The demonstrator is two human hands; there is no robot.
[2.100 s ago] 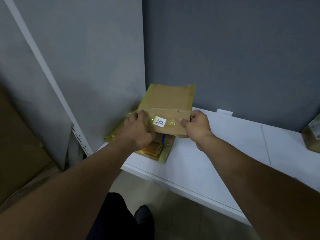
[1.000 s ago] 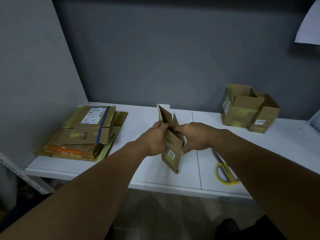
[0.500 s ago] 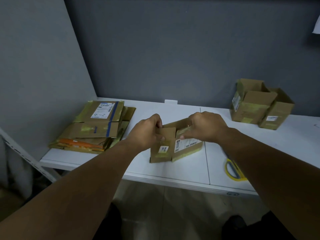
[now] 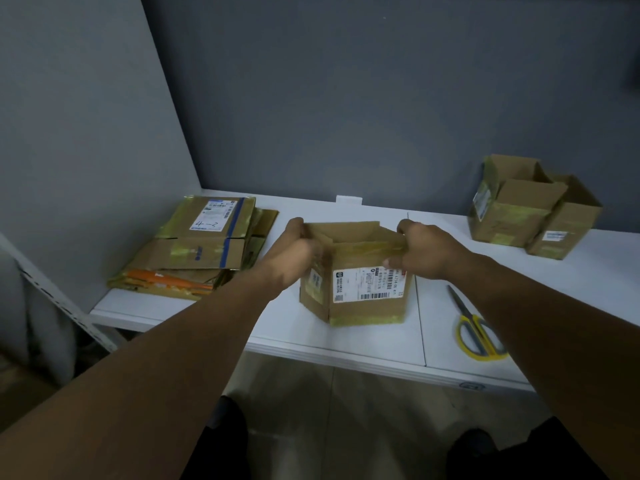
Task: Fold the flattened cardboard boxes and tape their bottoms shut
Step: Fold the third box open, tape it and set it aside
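Observation:
A small brown cardboard box (image 4: 363, 299) stands opened into shape near the front of the white table (image 4: 291, 327), with a white shipping label on its near face and old tape along its edges. My left hand (image 4: 294, 254) grips its upper left edge. My right hand (image 4: 422, 251) grips the upper right edge, thumb on the near face. A stack of flattened boxes (image 4: 204, 247) lies at the table's left end.
Two folded boxes (image 4: 526, 209) stand at the back right against the grey wall. Yellow-handled scissors (image 4: 478, 334) lie on the table right of the held box, partly under my right forearm. A grey side panel borders the left.
I took a flat box from the left stack, carried it to the table's middle and spread it into a box shape. Half a second ago it was partly collapsed; now it stands squared.

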